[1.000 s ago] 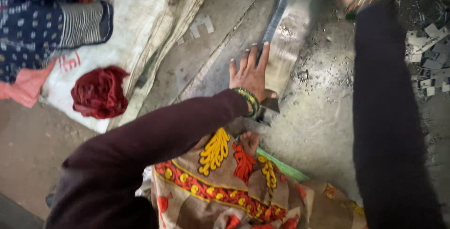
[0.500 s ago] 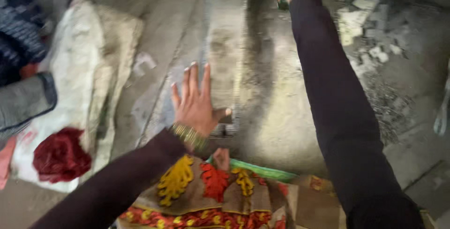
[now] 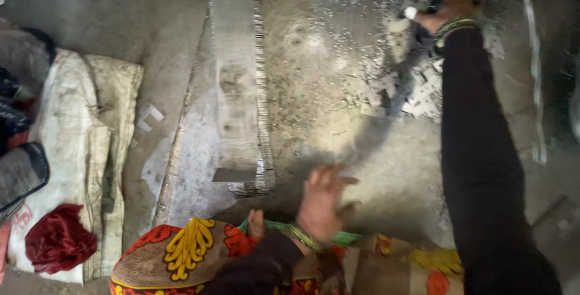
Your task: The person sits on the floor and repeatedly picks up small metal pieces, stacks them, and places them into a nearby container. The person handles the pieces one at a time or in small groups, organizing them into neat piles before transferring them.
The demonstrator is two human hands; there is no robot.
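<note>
Floor workplace: long grey stack of thin metal plates (image 3: 241,89), two hands.
Left hand (image 3: 323,201), blurred, fingers spread, grasping nothing, lies just right of the stack's near end; the stack's long axis runs away from it. Right hand (image 3: 447,8), far right beyond scattered small metal pieces (image 3: 402,99); grip cannot be told.

Metal strip stack (image 3: 241,89) lies between sack (image 3: 72,144) and scrap pieces (image 3: 405,99).
</note>
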